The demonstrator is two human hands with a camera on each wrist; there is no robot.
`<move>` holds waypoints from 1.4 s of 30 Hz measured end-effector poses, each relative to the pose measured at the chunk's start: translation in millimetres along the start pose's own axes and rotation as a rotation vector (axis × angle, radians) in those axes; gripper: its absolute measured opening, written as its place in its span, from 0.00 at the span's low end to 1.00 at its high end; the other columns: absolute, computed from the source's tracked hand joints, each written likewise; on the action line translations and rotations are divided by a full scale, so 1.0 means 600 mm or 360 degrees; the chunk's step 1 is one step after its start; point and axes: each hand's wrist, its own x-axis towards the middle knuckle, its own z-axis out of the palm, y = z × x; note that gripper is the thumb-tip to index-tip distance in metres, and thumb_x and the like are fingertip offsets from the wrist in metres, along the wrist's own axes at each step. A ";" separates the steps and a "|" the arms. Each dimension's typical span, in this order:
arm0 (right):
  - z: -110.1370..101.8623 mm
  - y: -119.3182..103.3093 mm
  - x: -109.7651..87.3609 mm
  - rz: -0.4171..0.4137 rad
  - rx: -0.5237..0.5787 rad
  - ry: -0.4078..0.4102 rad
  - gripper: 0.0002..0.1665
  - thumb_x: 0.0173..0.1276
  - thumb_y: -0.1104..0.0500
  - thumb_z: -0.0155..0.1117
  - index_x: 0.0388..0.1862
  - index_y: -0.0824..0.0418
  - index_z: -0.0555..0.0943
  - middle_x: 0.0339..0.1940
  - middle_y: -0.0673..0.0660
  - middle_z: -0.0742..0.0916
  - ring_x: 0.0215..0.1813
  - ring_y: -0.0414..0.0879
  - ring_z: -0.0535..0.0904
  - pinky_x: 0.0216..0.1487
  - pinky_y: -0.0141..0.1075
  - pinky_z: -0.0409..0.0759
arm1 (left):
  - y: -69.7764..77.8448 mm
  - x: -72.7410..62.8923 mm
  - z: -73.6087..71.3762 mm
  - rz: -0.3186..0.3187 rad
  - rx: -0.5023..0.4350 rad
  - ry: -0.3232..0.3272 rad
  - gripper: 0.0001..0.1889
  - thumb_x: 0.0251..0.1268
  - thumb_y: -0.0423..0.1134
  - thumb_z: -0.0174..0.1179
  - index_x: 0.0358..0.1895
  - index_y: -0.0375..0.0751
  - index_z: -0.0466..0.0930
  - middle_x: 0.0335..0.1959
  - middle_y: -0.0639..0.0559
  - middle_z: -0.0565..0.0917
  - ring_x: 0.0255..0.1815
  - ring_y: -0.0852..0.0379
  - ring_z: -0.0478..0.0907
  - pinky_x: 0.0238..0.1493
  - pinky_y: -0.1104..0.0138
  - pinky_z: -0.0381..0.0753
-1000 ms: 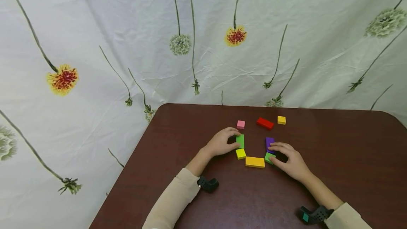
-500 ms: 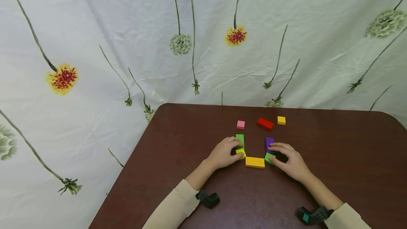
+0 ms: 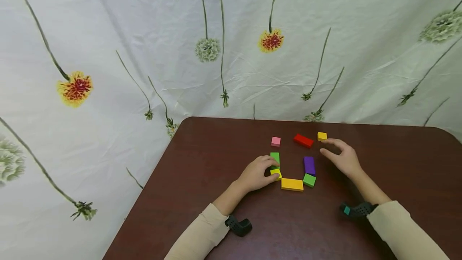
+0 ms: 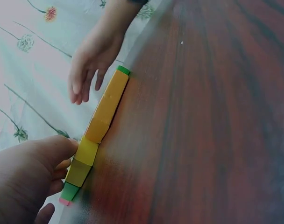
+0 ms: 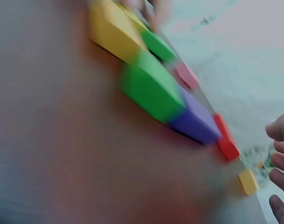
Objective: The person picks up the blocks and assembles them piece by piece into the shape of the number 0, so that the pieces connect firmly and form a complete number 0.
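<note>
My left hand (image 3: 254, 175) pinches a small yellow block (image 3: 275, 172) between thumb and fingers. Touching that block's far side is a green block (image 3: 275, 157); a long orange-yellow block (image 3: 292, 184) lies at its near right. A small green block (image 3: 309, 180) and a purple block (image 3: 309, 165) continue the U-shaped row on the right. My right hand (image 3: 344, 159) hovers over the table with fingers loosely bent and nothing in them. Its fingertips are close to a small yellow block (image 3: 322, 136) at the back; contact cannot be told from the head view, but the right wrist view shows a gap.
Behind the row lie a pink block (image 3: 276, 141) and a red block (image 3: 303, 140). The dark brown table (image 3: 288, 224) reaches back to a flower-printed cloth (image 3: 238, 51). Both wrists carry black bands.
My left hand moved nearer from the green block to the small yellow one, then stayed. My right hand left the small green and purple blocks and moved back and right toward the far yellow block.
</note>
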 end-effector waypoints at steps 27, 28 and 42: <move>-0.019 0.048 0.091 0.0202 -0.0368 -0.0184 0.24 0.71 0.60 0.60 0.61 0.72 0.74 0.61 0.78 0.73 0.61 0.74 0.66 0.58 0.65 0.66 | 0.009 0.006 0.005 0.0011 -0.0008 -0.0009 0.15 0.66 0.44 0.63 0.53 0.42 0.82 0.53 0.52 0.80 0.56 0.55 0.74 0.60 0.69 0.71; -0.019 0.049 0.090 0.0196 -0.0363 -0.0171 0.23 0.71 0.60 0.60 0.60 0.72 0.74 0.61 0.78 0.73 0.60 0.74 0.66 0.58 0.65 0.67 | 0.009 0.006 0.004 0.0009 -0.0008 -0.0011 0.15 0.66 0.44 0.63 0.53 0.42 0.82 0.53 0.52 0.80 0.56 0.55 0.74 0.60 0.69 0.71; -0.011 0.025 0.071 0.0165 -0.0185 -0.0118 0.24 0.71 0.54 0.62 0.58 0.69 0.78 0.61 0.74 0.75 0.60 0.69 0.68 0.50 0.58 0.72 | 0.003 0.000 -0.002 -0.0016 -0.0018 -0.0006 0.15 0.66 0.44 0.63 0.52 0.43 0.82 0.52 0.52 0.80 0.56 0.55 0.73 0.60 0.68 0.71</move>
